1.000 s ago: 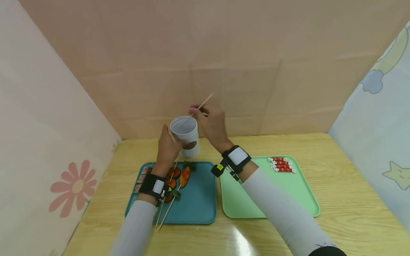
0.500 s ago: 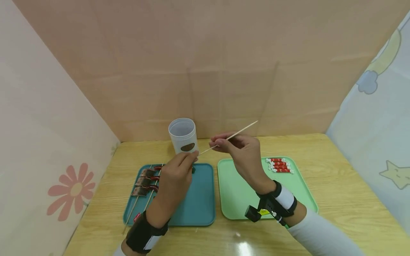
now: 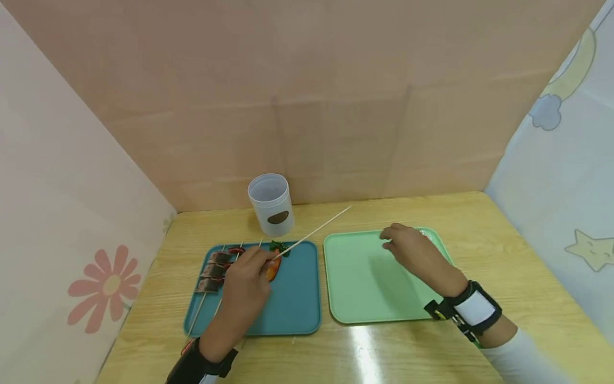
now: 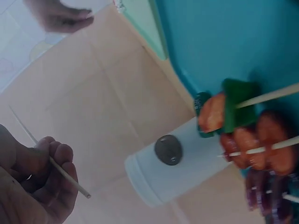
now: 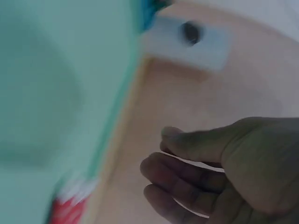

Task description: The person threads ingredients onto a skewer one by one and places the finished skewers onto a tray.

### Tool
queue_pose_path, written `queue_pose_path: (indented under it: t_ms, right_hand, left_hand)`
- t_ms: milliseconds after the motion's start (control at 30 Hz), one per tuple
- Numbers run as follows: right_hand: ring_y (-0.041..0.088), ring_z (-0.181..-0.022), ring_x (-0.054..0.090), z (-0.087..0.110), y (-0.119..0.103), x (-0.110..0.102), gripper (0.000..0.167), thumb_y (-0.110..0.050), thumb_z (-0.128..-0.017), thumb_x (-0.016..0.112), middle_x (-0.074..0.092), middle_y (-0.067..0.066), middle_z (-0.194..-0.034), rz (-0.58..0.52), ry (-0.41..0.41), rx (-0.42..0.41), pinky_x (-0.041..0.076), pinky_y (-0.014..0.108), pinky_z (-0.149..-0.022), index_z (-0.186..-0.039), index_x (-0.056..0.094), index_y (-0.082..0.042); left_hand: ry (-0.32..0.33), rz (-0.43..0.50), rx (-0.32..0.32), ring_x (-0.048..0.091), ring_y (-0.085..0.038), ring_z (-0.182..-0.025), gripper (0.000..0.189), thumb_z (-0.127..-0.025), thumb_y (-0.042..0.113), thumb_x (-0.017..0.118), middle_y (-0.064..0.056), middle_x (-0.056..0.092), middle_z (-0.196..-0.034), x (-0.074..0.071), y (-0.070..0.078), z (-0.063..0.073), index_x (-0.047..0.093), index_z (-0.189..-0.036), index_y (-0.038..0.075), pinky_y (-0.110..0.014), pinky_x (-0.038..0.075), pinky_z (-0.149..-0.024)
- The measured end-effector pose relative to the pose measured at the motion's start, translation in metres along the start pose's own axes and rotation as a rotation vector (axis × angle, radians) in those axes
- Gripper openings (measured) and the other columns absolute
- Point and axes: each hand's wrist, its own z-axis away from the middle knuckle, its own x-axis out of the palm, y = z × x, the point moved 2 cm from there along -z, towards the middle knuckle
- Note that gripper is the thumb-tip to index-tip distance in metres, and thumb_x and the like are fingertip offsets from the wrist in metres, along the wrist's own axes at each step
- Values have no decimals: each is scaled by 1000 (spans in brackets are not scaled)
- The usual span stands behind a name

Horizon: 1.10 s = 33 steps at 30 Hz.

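My left hand (image 3: pixel 247 290) pinches a thin wooden skewer (image 3: pixel 314 231) between thumb and fingers above the blue tray (image 3: pixel 297 314); the skewer slants up to the right. In the left wrist view nothing is threaded on the visible length of that skewer. Over the back right of the green tray (image 3: pixel 355 288) reaches my right hand (image 3: pixel 417 256), fingers loosely bent with nothing between them. It hides most of the red-and-white wrapped candies (image 5: pixel 70 210) lying there, which show blurred at the lower left of the right wrist view.
Loaded food skewers lie on the blue tray: dark meat squares (image 3: pixel 211 272), red slices (image 4: pixel 252 142) and an orange piece with green leaves (image 3: pixel 274 266). Behind that tray stands a white cup (image 3: pixel 273 210) with a dark oval mark. Walls enclose the table's back and sides.
Both hands left the cup with a skewer. The right hand let go of it and moved right over the green tray; the left hand keeps it above the blue tray.
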Motion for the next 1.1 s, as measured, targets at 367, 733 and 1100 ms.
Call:
queue_pose_path:
  t_ms: [367, 733, 1100]
  right_hand:
    - [21, -78, 64, 27, 97, 21, 18, 7, -83, 78, 71, 9, -93, 225, -29, -39, 52, 35, -60, -89, 72, -9]
    - [21, -81, 66, 27, 99, 18, 14, 4, -87, 75, 70, 7, -90, 105, -45, 28, 54, 33, -65, -98, 73, -5]
    - [13, -100, 76, 14, 28, -13, 33, -11, -100, 66, 77, 2, -111, -1030, -70, 222, 61, 28, -91, -128, 61, 6]
  left_hand:
    - [-52, 45, -121, 66, -15, -67, 18, -81, -16, 76, -6, 66, -82, -8, -15, 26, 76, -88, 1, -23, 53, -55]
    - [-82, 30, -139, 66, -15, -68, 19, -83, -14, 75, -4, 67, -85, -4, -12, 25, 76, -89, 3, -24, 54, -56]
    - [-67, 25, 48, 67, -12, -69, 24, -76, -16, 81, -2, 63, -81, 11, -5, 20, 77, -84, 6, -19, 57, -59]
